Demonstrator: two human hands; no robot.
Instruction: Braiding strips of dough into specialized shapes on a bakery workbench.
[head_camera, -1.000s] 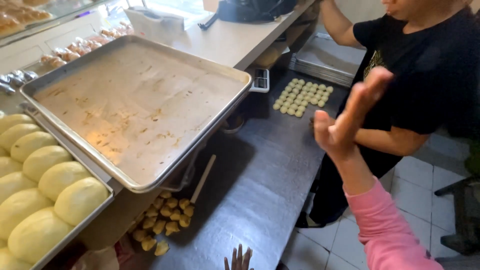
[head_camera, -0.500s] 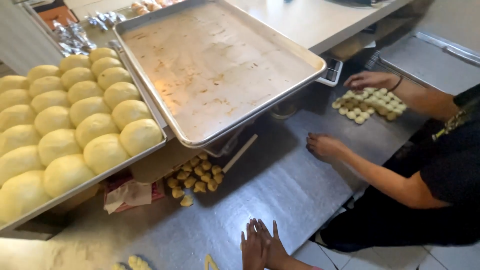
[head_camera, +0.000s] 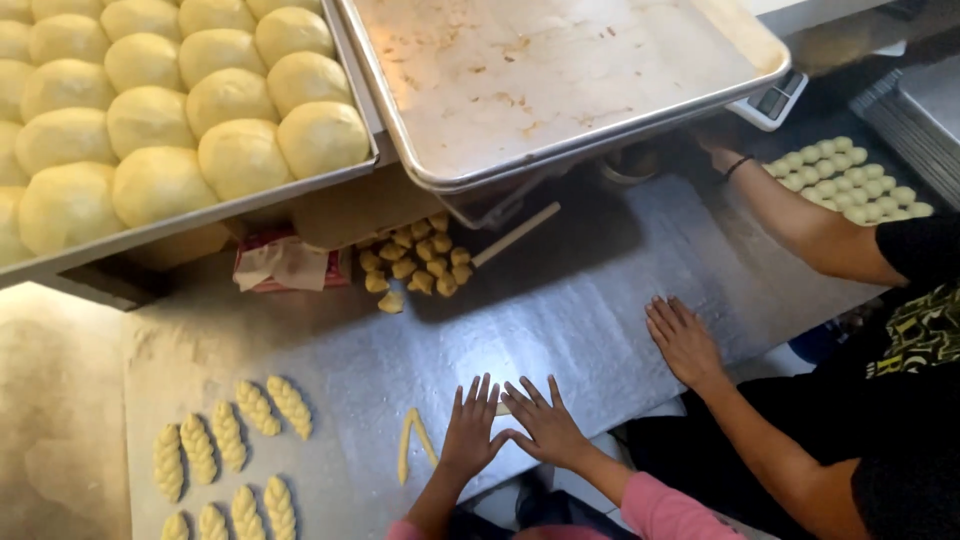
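Floured steel table (head_camera: 620, 300): both hands (head_camera: 510, 425) flat on a dough piece (head_camera: 502, 408).

Brushed metal table (head_camera: 600, 310); matt dough buns (head_camera: 240, 155); stained metal tray (head_camera: 560, 70)

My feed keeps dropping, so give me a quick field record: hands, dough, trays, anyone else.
left hand: flat on the steel table, fingers spread
right hand: flat beside it, over a dough piece
dough strands: left of the hands
braided pieces: far left
trays: dough-ball tray; bare tray
co-worker's hand: flat on the table
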